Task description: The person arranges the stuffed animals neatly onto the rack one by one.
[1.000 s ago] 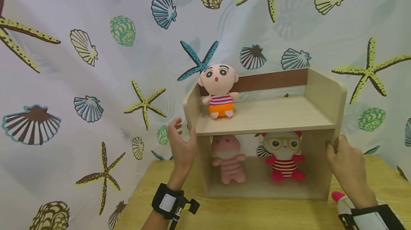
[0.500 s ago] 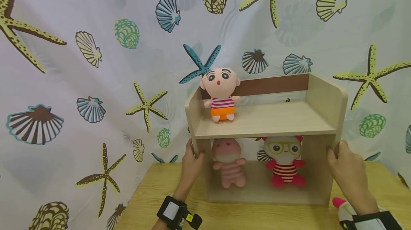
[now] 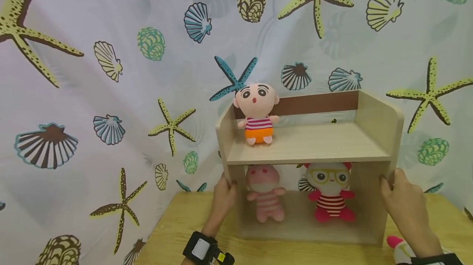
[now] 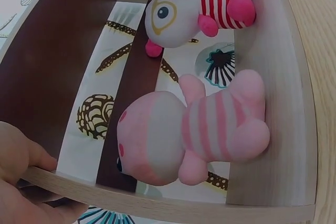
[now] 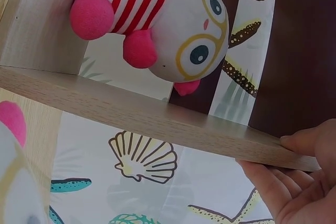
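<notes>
A small two-tier wooden shelf (image 3: 314, 144) stands on the table. My left hand (image 3: 223, 195) grips its left side panel, thumb inside and fingers outside, as the left wrist view shows. On the opposite panel my right hand (image 3: 404, 203) has the same hold, its thumb (image 5: 302, 140) on the inner face. A plush boy doll (image 3: 257, 113) in a striped top and orange shorts sits on the upper tier at left. Below it, a pink striped plush toy (image 4: 194, 129) sits in the lower tier. Beside that is a plush panda (image 5: 157, 19) with yellow glasses and red stripes.
Another plush toy (image 3: 402, 250) with a pink ear lies on the table right of the shelf, partly behind my right wrist. The wood-grain table (image 3: 184, 220) runs back to a white curtain (image 3: 148, 2) printed with shells and starfish.
My left hand has come in from beside the shelf and taken hold of its left panel. The right hand keeps its grip. The whole scene sits slightly lower in the head view.
</notes>
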### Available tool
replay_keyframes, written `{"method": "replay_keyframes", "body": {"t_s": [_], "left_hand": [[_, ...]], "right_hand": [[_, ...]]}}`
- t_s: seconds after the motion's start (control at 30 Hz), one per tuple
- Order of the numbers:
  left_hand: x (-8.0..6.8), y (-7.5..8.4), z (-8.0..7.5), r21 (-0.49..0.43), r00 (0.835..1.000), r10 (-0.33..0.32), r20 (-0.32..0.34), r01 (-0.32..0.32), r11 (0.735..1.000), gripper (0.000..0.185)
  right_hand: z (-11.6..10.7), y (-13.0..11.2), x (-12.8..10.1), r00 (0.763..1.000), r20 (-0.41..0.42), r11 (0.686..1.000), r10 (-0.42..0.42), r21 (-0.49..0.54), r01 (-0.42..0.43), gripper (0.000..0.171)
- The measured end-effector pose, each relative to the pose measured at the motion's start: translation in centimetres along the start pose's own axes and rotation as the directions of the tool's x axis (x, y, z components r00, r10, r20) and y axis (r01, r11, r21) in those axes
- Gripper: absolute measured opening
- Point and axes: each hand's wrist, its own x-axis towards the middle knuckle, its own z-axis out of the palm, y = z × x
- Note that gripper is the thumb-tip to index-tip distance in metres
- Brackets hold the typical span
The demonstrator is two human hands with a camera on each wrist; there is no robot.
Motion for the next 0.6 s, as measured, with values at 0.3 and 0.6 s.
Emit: {"method": "replay_keyframes", "body": {"t_s": [0.3,0.6], "left_hand": [[0.1,0.2,0.2,0.002,1.000,0.005,0.001,-0.005,1.000,0.044],[-0.5,0.0,0.6,-0.011,1.000,0.018,0.017,-0.017,1.000,0.043]], "right_hand": [[-0.1,0.1,0.1,1.000,0.001,1.000,-0.010,-0.001,0.010,0.024],[-1.6,0.6,0.2,0.982,0.188,1.000,-0.015,-0.023,0.019,0.025]]}}
